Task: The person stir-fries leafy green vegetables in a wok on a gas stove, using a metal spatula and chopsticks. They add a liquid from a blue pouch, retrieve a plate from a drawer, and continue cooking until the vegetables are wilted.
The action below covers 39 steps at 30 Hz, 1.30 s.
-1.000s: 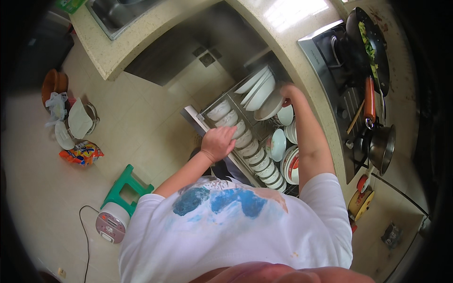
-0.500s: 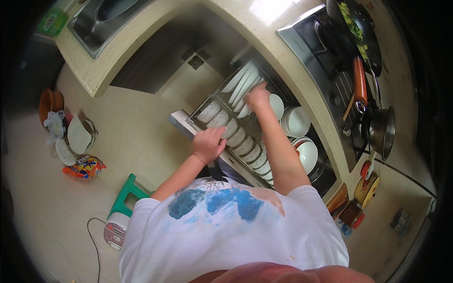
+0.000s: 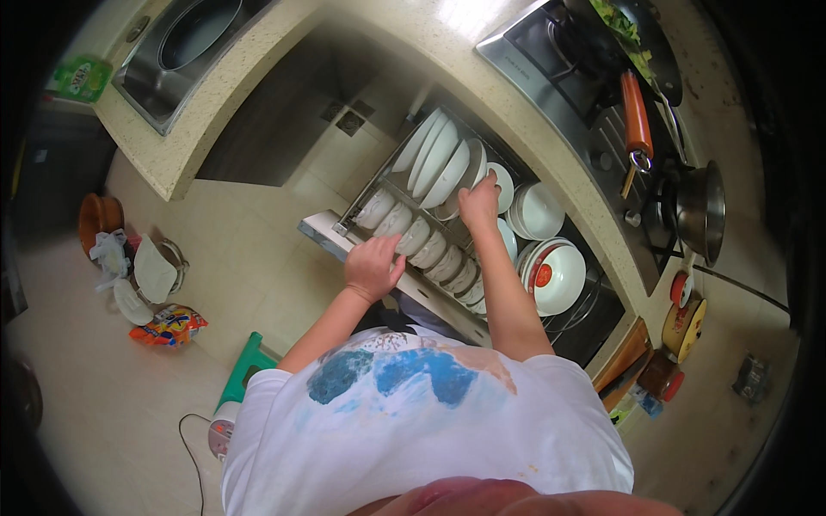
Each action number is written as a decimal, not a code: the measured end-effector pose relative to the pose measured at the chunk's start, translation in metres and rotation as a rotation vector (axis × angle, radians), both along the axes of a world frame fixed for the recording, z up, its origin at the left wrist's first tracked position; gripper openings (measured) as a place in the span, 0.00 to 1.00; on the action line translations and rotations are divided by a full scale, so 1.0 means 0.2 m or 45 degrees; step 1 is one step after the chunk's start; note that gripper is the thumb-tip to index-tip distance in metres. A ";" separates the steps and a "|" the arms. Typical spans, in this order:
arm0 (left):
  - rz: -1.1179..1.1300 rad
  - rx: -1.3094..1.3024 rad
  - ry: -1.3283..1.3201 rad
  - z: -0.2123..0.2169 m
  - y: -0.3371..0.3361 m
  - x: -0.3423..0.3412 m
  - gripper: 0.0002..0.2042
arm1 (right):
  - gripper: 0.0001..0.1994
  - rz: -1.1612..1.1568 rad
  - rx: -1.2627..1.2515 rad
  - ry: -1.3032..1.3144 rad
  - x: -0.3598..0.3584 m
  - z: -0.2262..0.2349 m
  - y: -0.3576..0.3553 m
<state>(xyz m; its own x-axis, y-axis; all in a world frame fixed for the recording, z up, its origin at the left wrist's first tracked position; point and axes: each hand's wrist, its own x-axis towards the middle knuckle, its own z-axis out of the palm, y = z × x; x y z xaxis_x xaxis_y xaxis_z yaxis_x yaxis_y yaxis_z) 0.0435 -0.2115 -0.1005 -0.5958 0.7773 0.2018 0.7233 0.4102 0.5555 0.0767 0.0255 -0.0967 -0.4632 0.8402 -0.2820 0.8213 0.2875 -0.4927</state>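
A pulled-out drawer holds dishes in a wire rack. My right hand reaches into it, fingers closed at the edge of the rearmost standing white plate; its fingertips are partly hidden. More white plates lean upright in a row to the left. My left hand lies over the drawer's front edge, fingers stretched inward and thumb apart, holding nothing. Just beyond its fingertips stands a row of white bowls. Right of my right forearm are stacked white bowls and a white bowl with a red mark.
The stone counter curves above the drawer, with a sink at the left. On the stove sit a wok with an orange handle and a steel pot. A green stool stands on the floor.
My right hand has shifted slightly down and right along the standing plates, which now sit more spread out. My left hand stays at the drawer front. The view has turned a little.
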 end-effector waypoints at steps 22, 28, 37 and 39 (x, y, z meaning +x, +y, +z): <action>0.221 0.115 -1.597 -0.36 0.61 -0.21 0.10 | 0.20 0.046 -0.188 0.127 0.02 -0.17 0.09; 0.189 0.160 -1.712 -0.34 0.45 -0.28 0.10 | 0.20 0.091 -0.127 0.029 -0.11 -0.14 0.11; 0.158 0.214 -1.767 -0.34 0.37 -0.31 0.10 | 0.32 -0.003 -0.173 0.059 -0.04 -0.06 0.09; 0.170 0.204 -1.741 -0.33 0.36 -0.32 0.10 | 0.36 -0.087 -0.238 0.049 0.01 -0.06 0.11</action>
<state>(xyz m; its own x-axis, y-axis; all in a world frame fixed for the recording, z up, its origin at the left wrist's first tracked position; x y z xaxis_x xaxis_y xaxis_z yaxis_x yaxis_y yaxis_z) -0.0204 -0.1386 -0.1655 -0.4577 0.7233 -0.5170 -0.4689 0.2977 0.8316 0.0786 0.0485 -0.1086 -0.4203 0.8048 -0.4191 0.8152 0.1322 -0.5638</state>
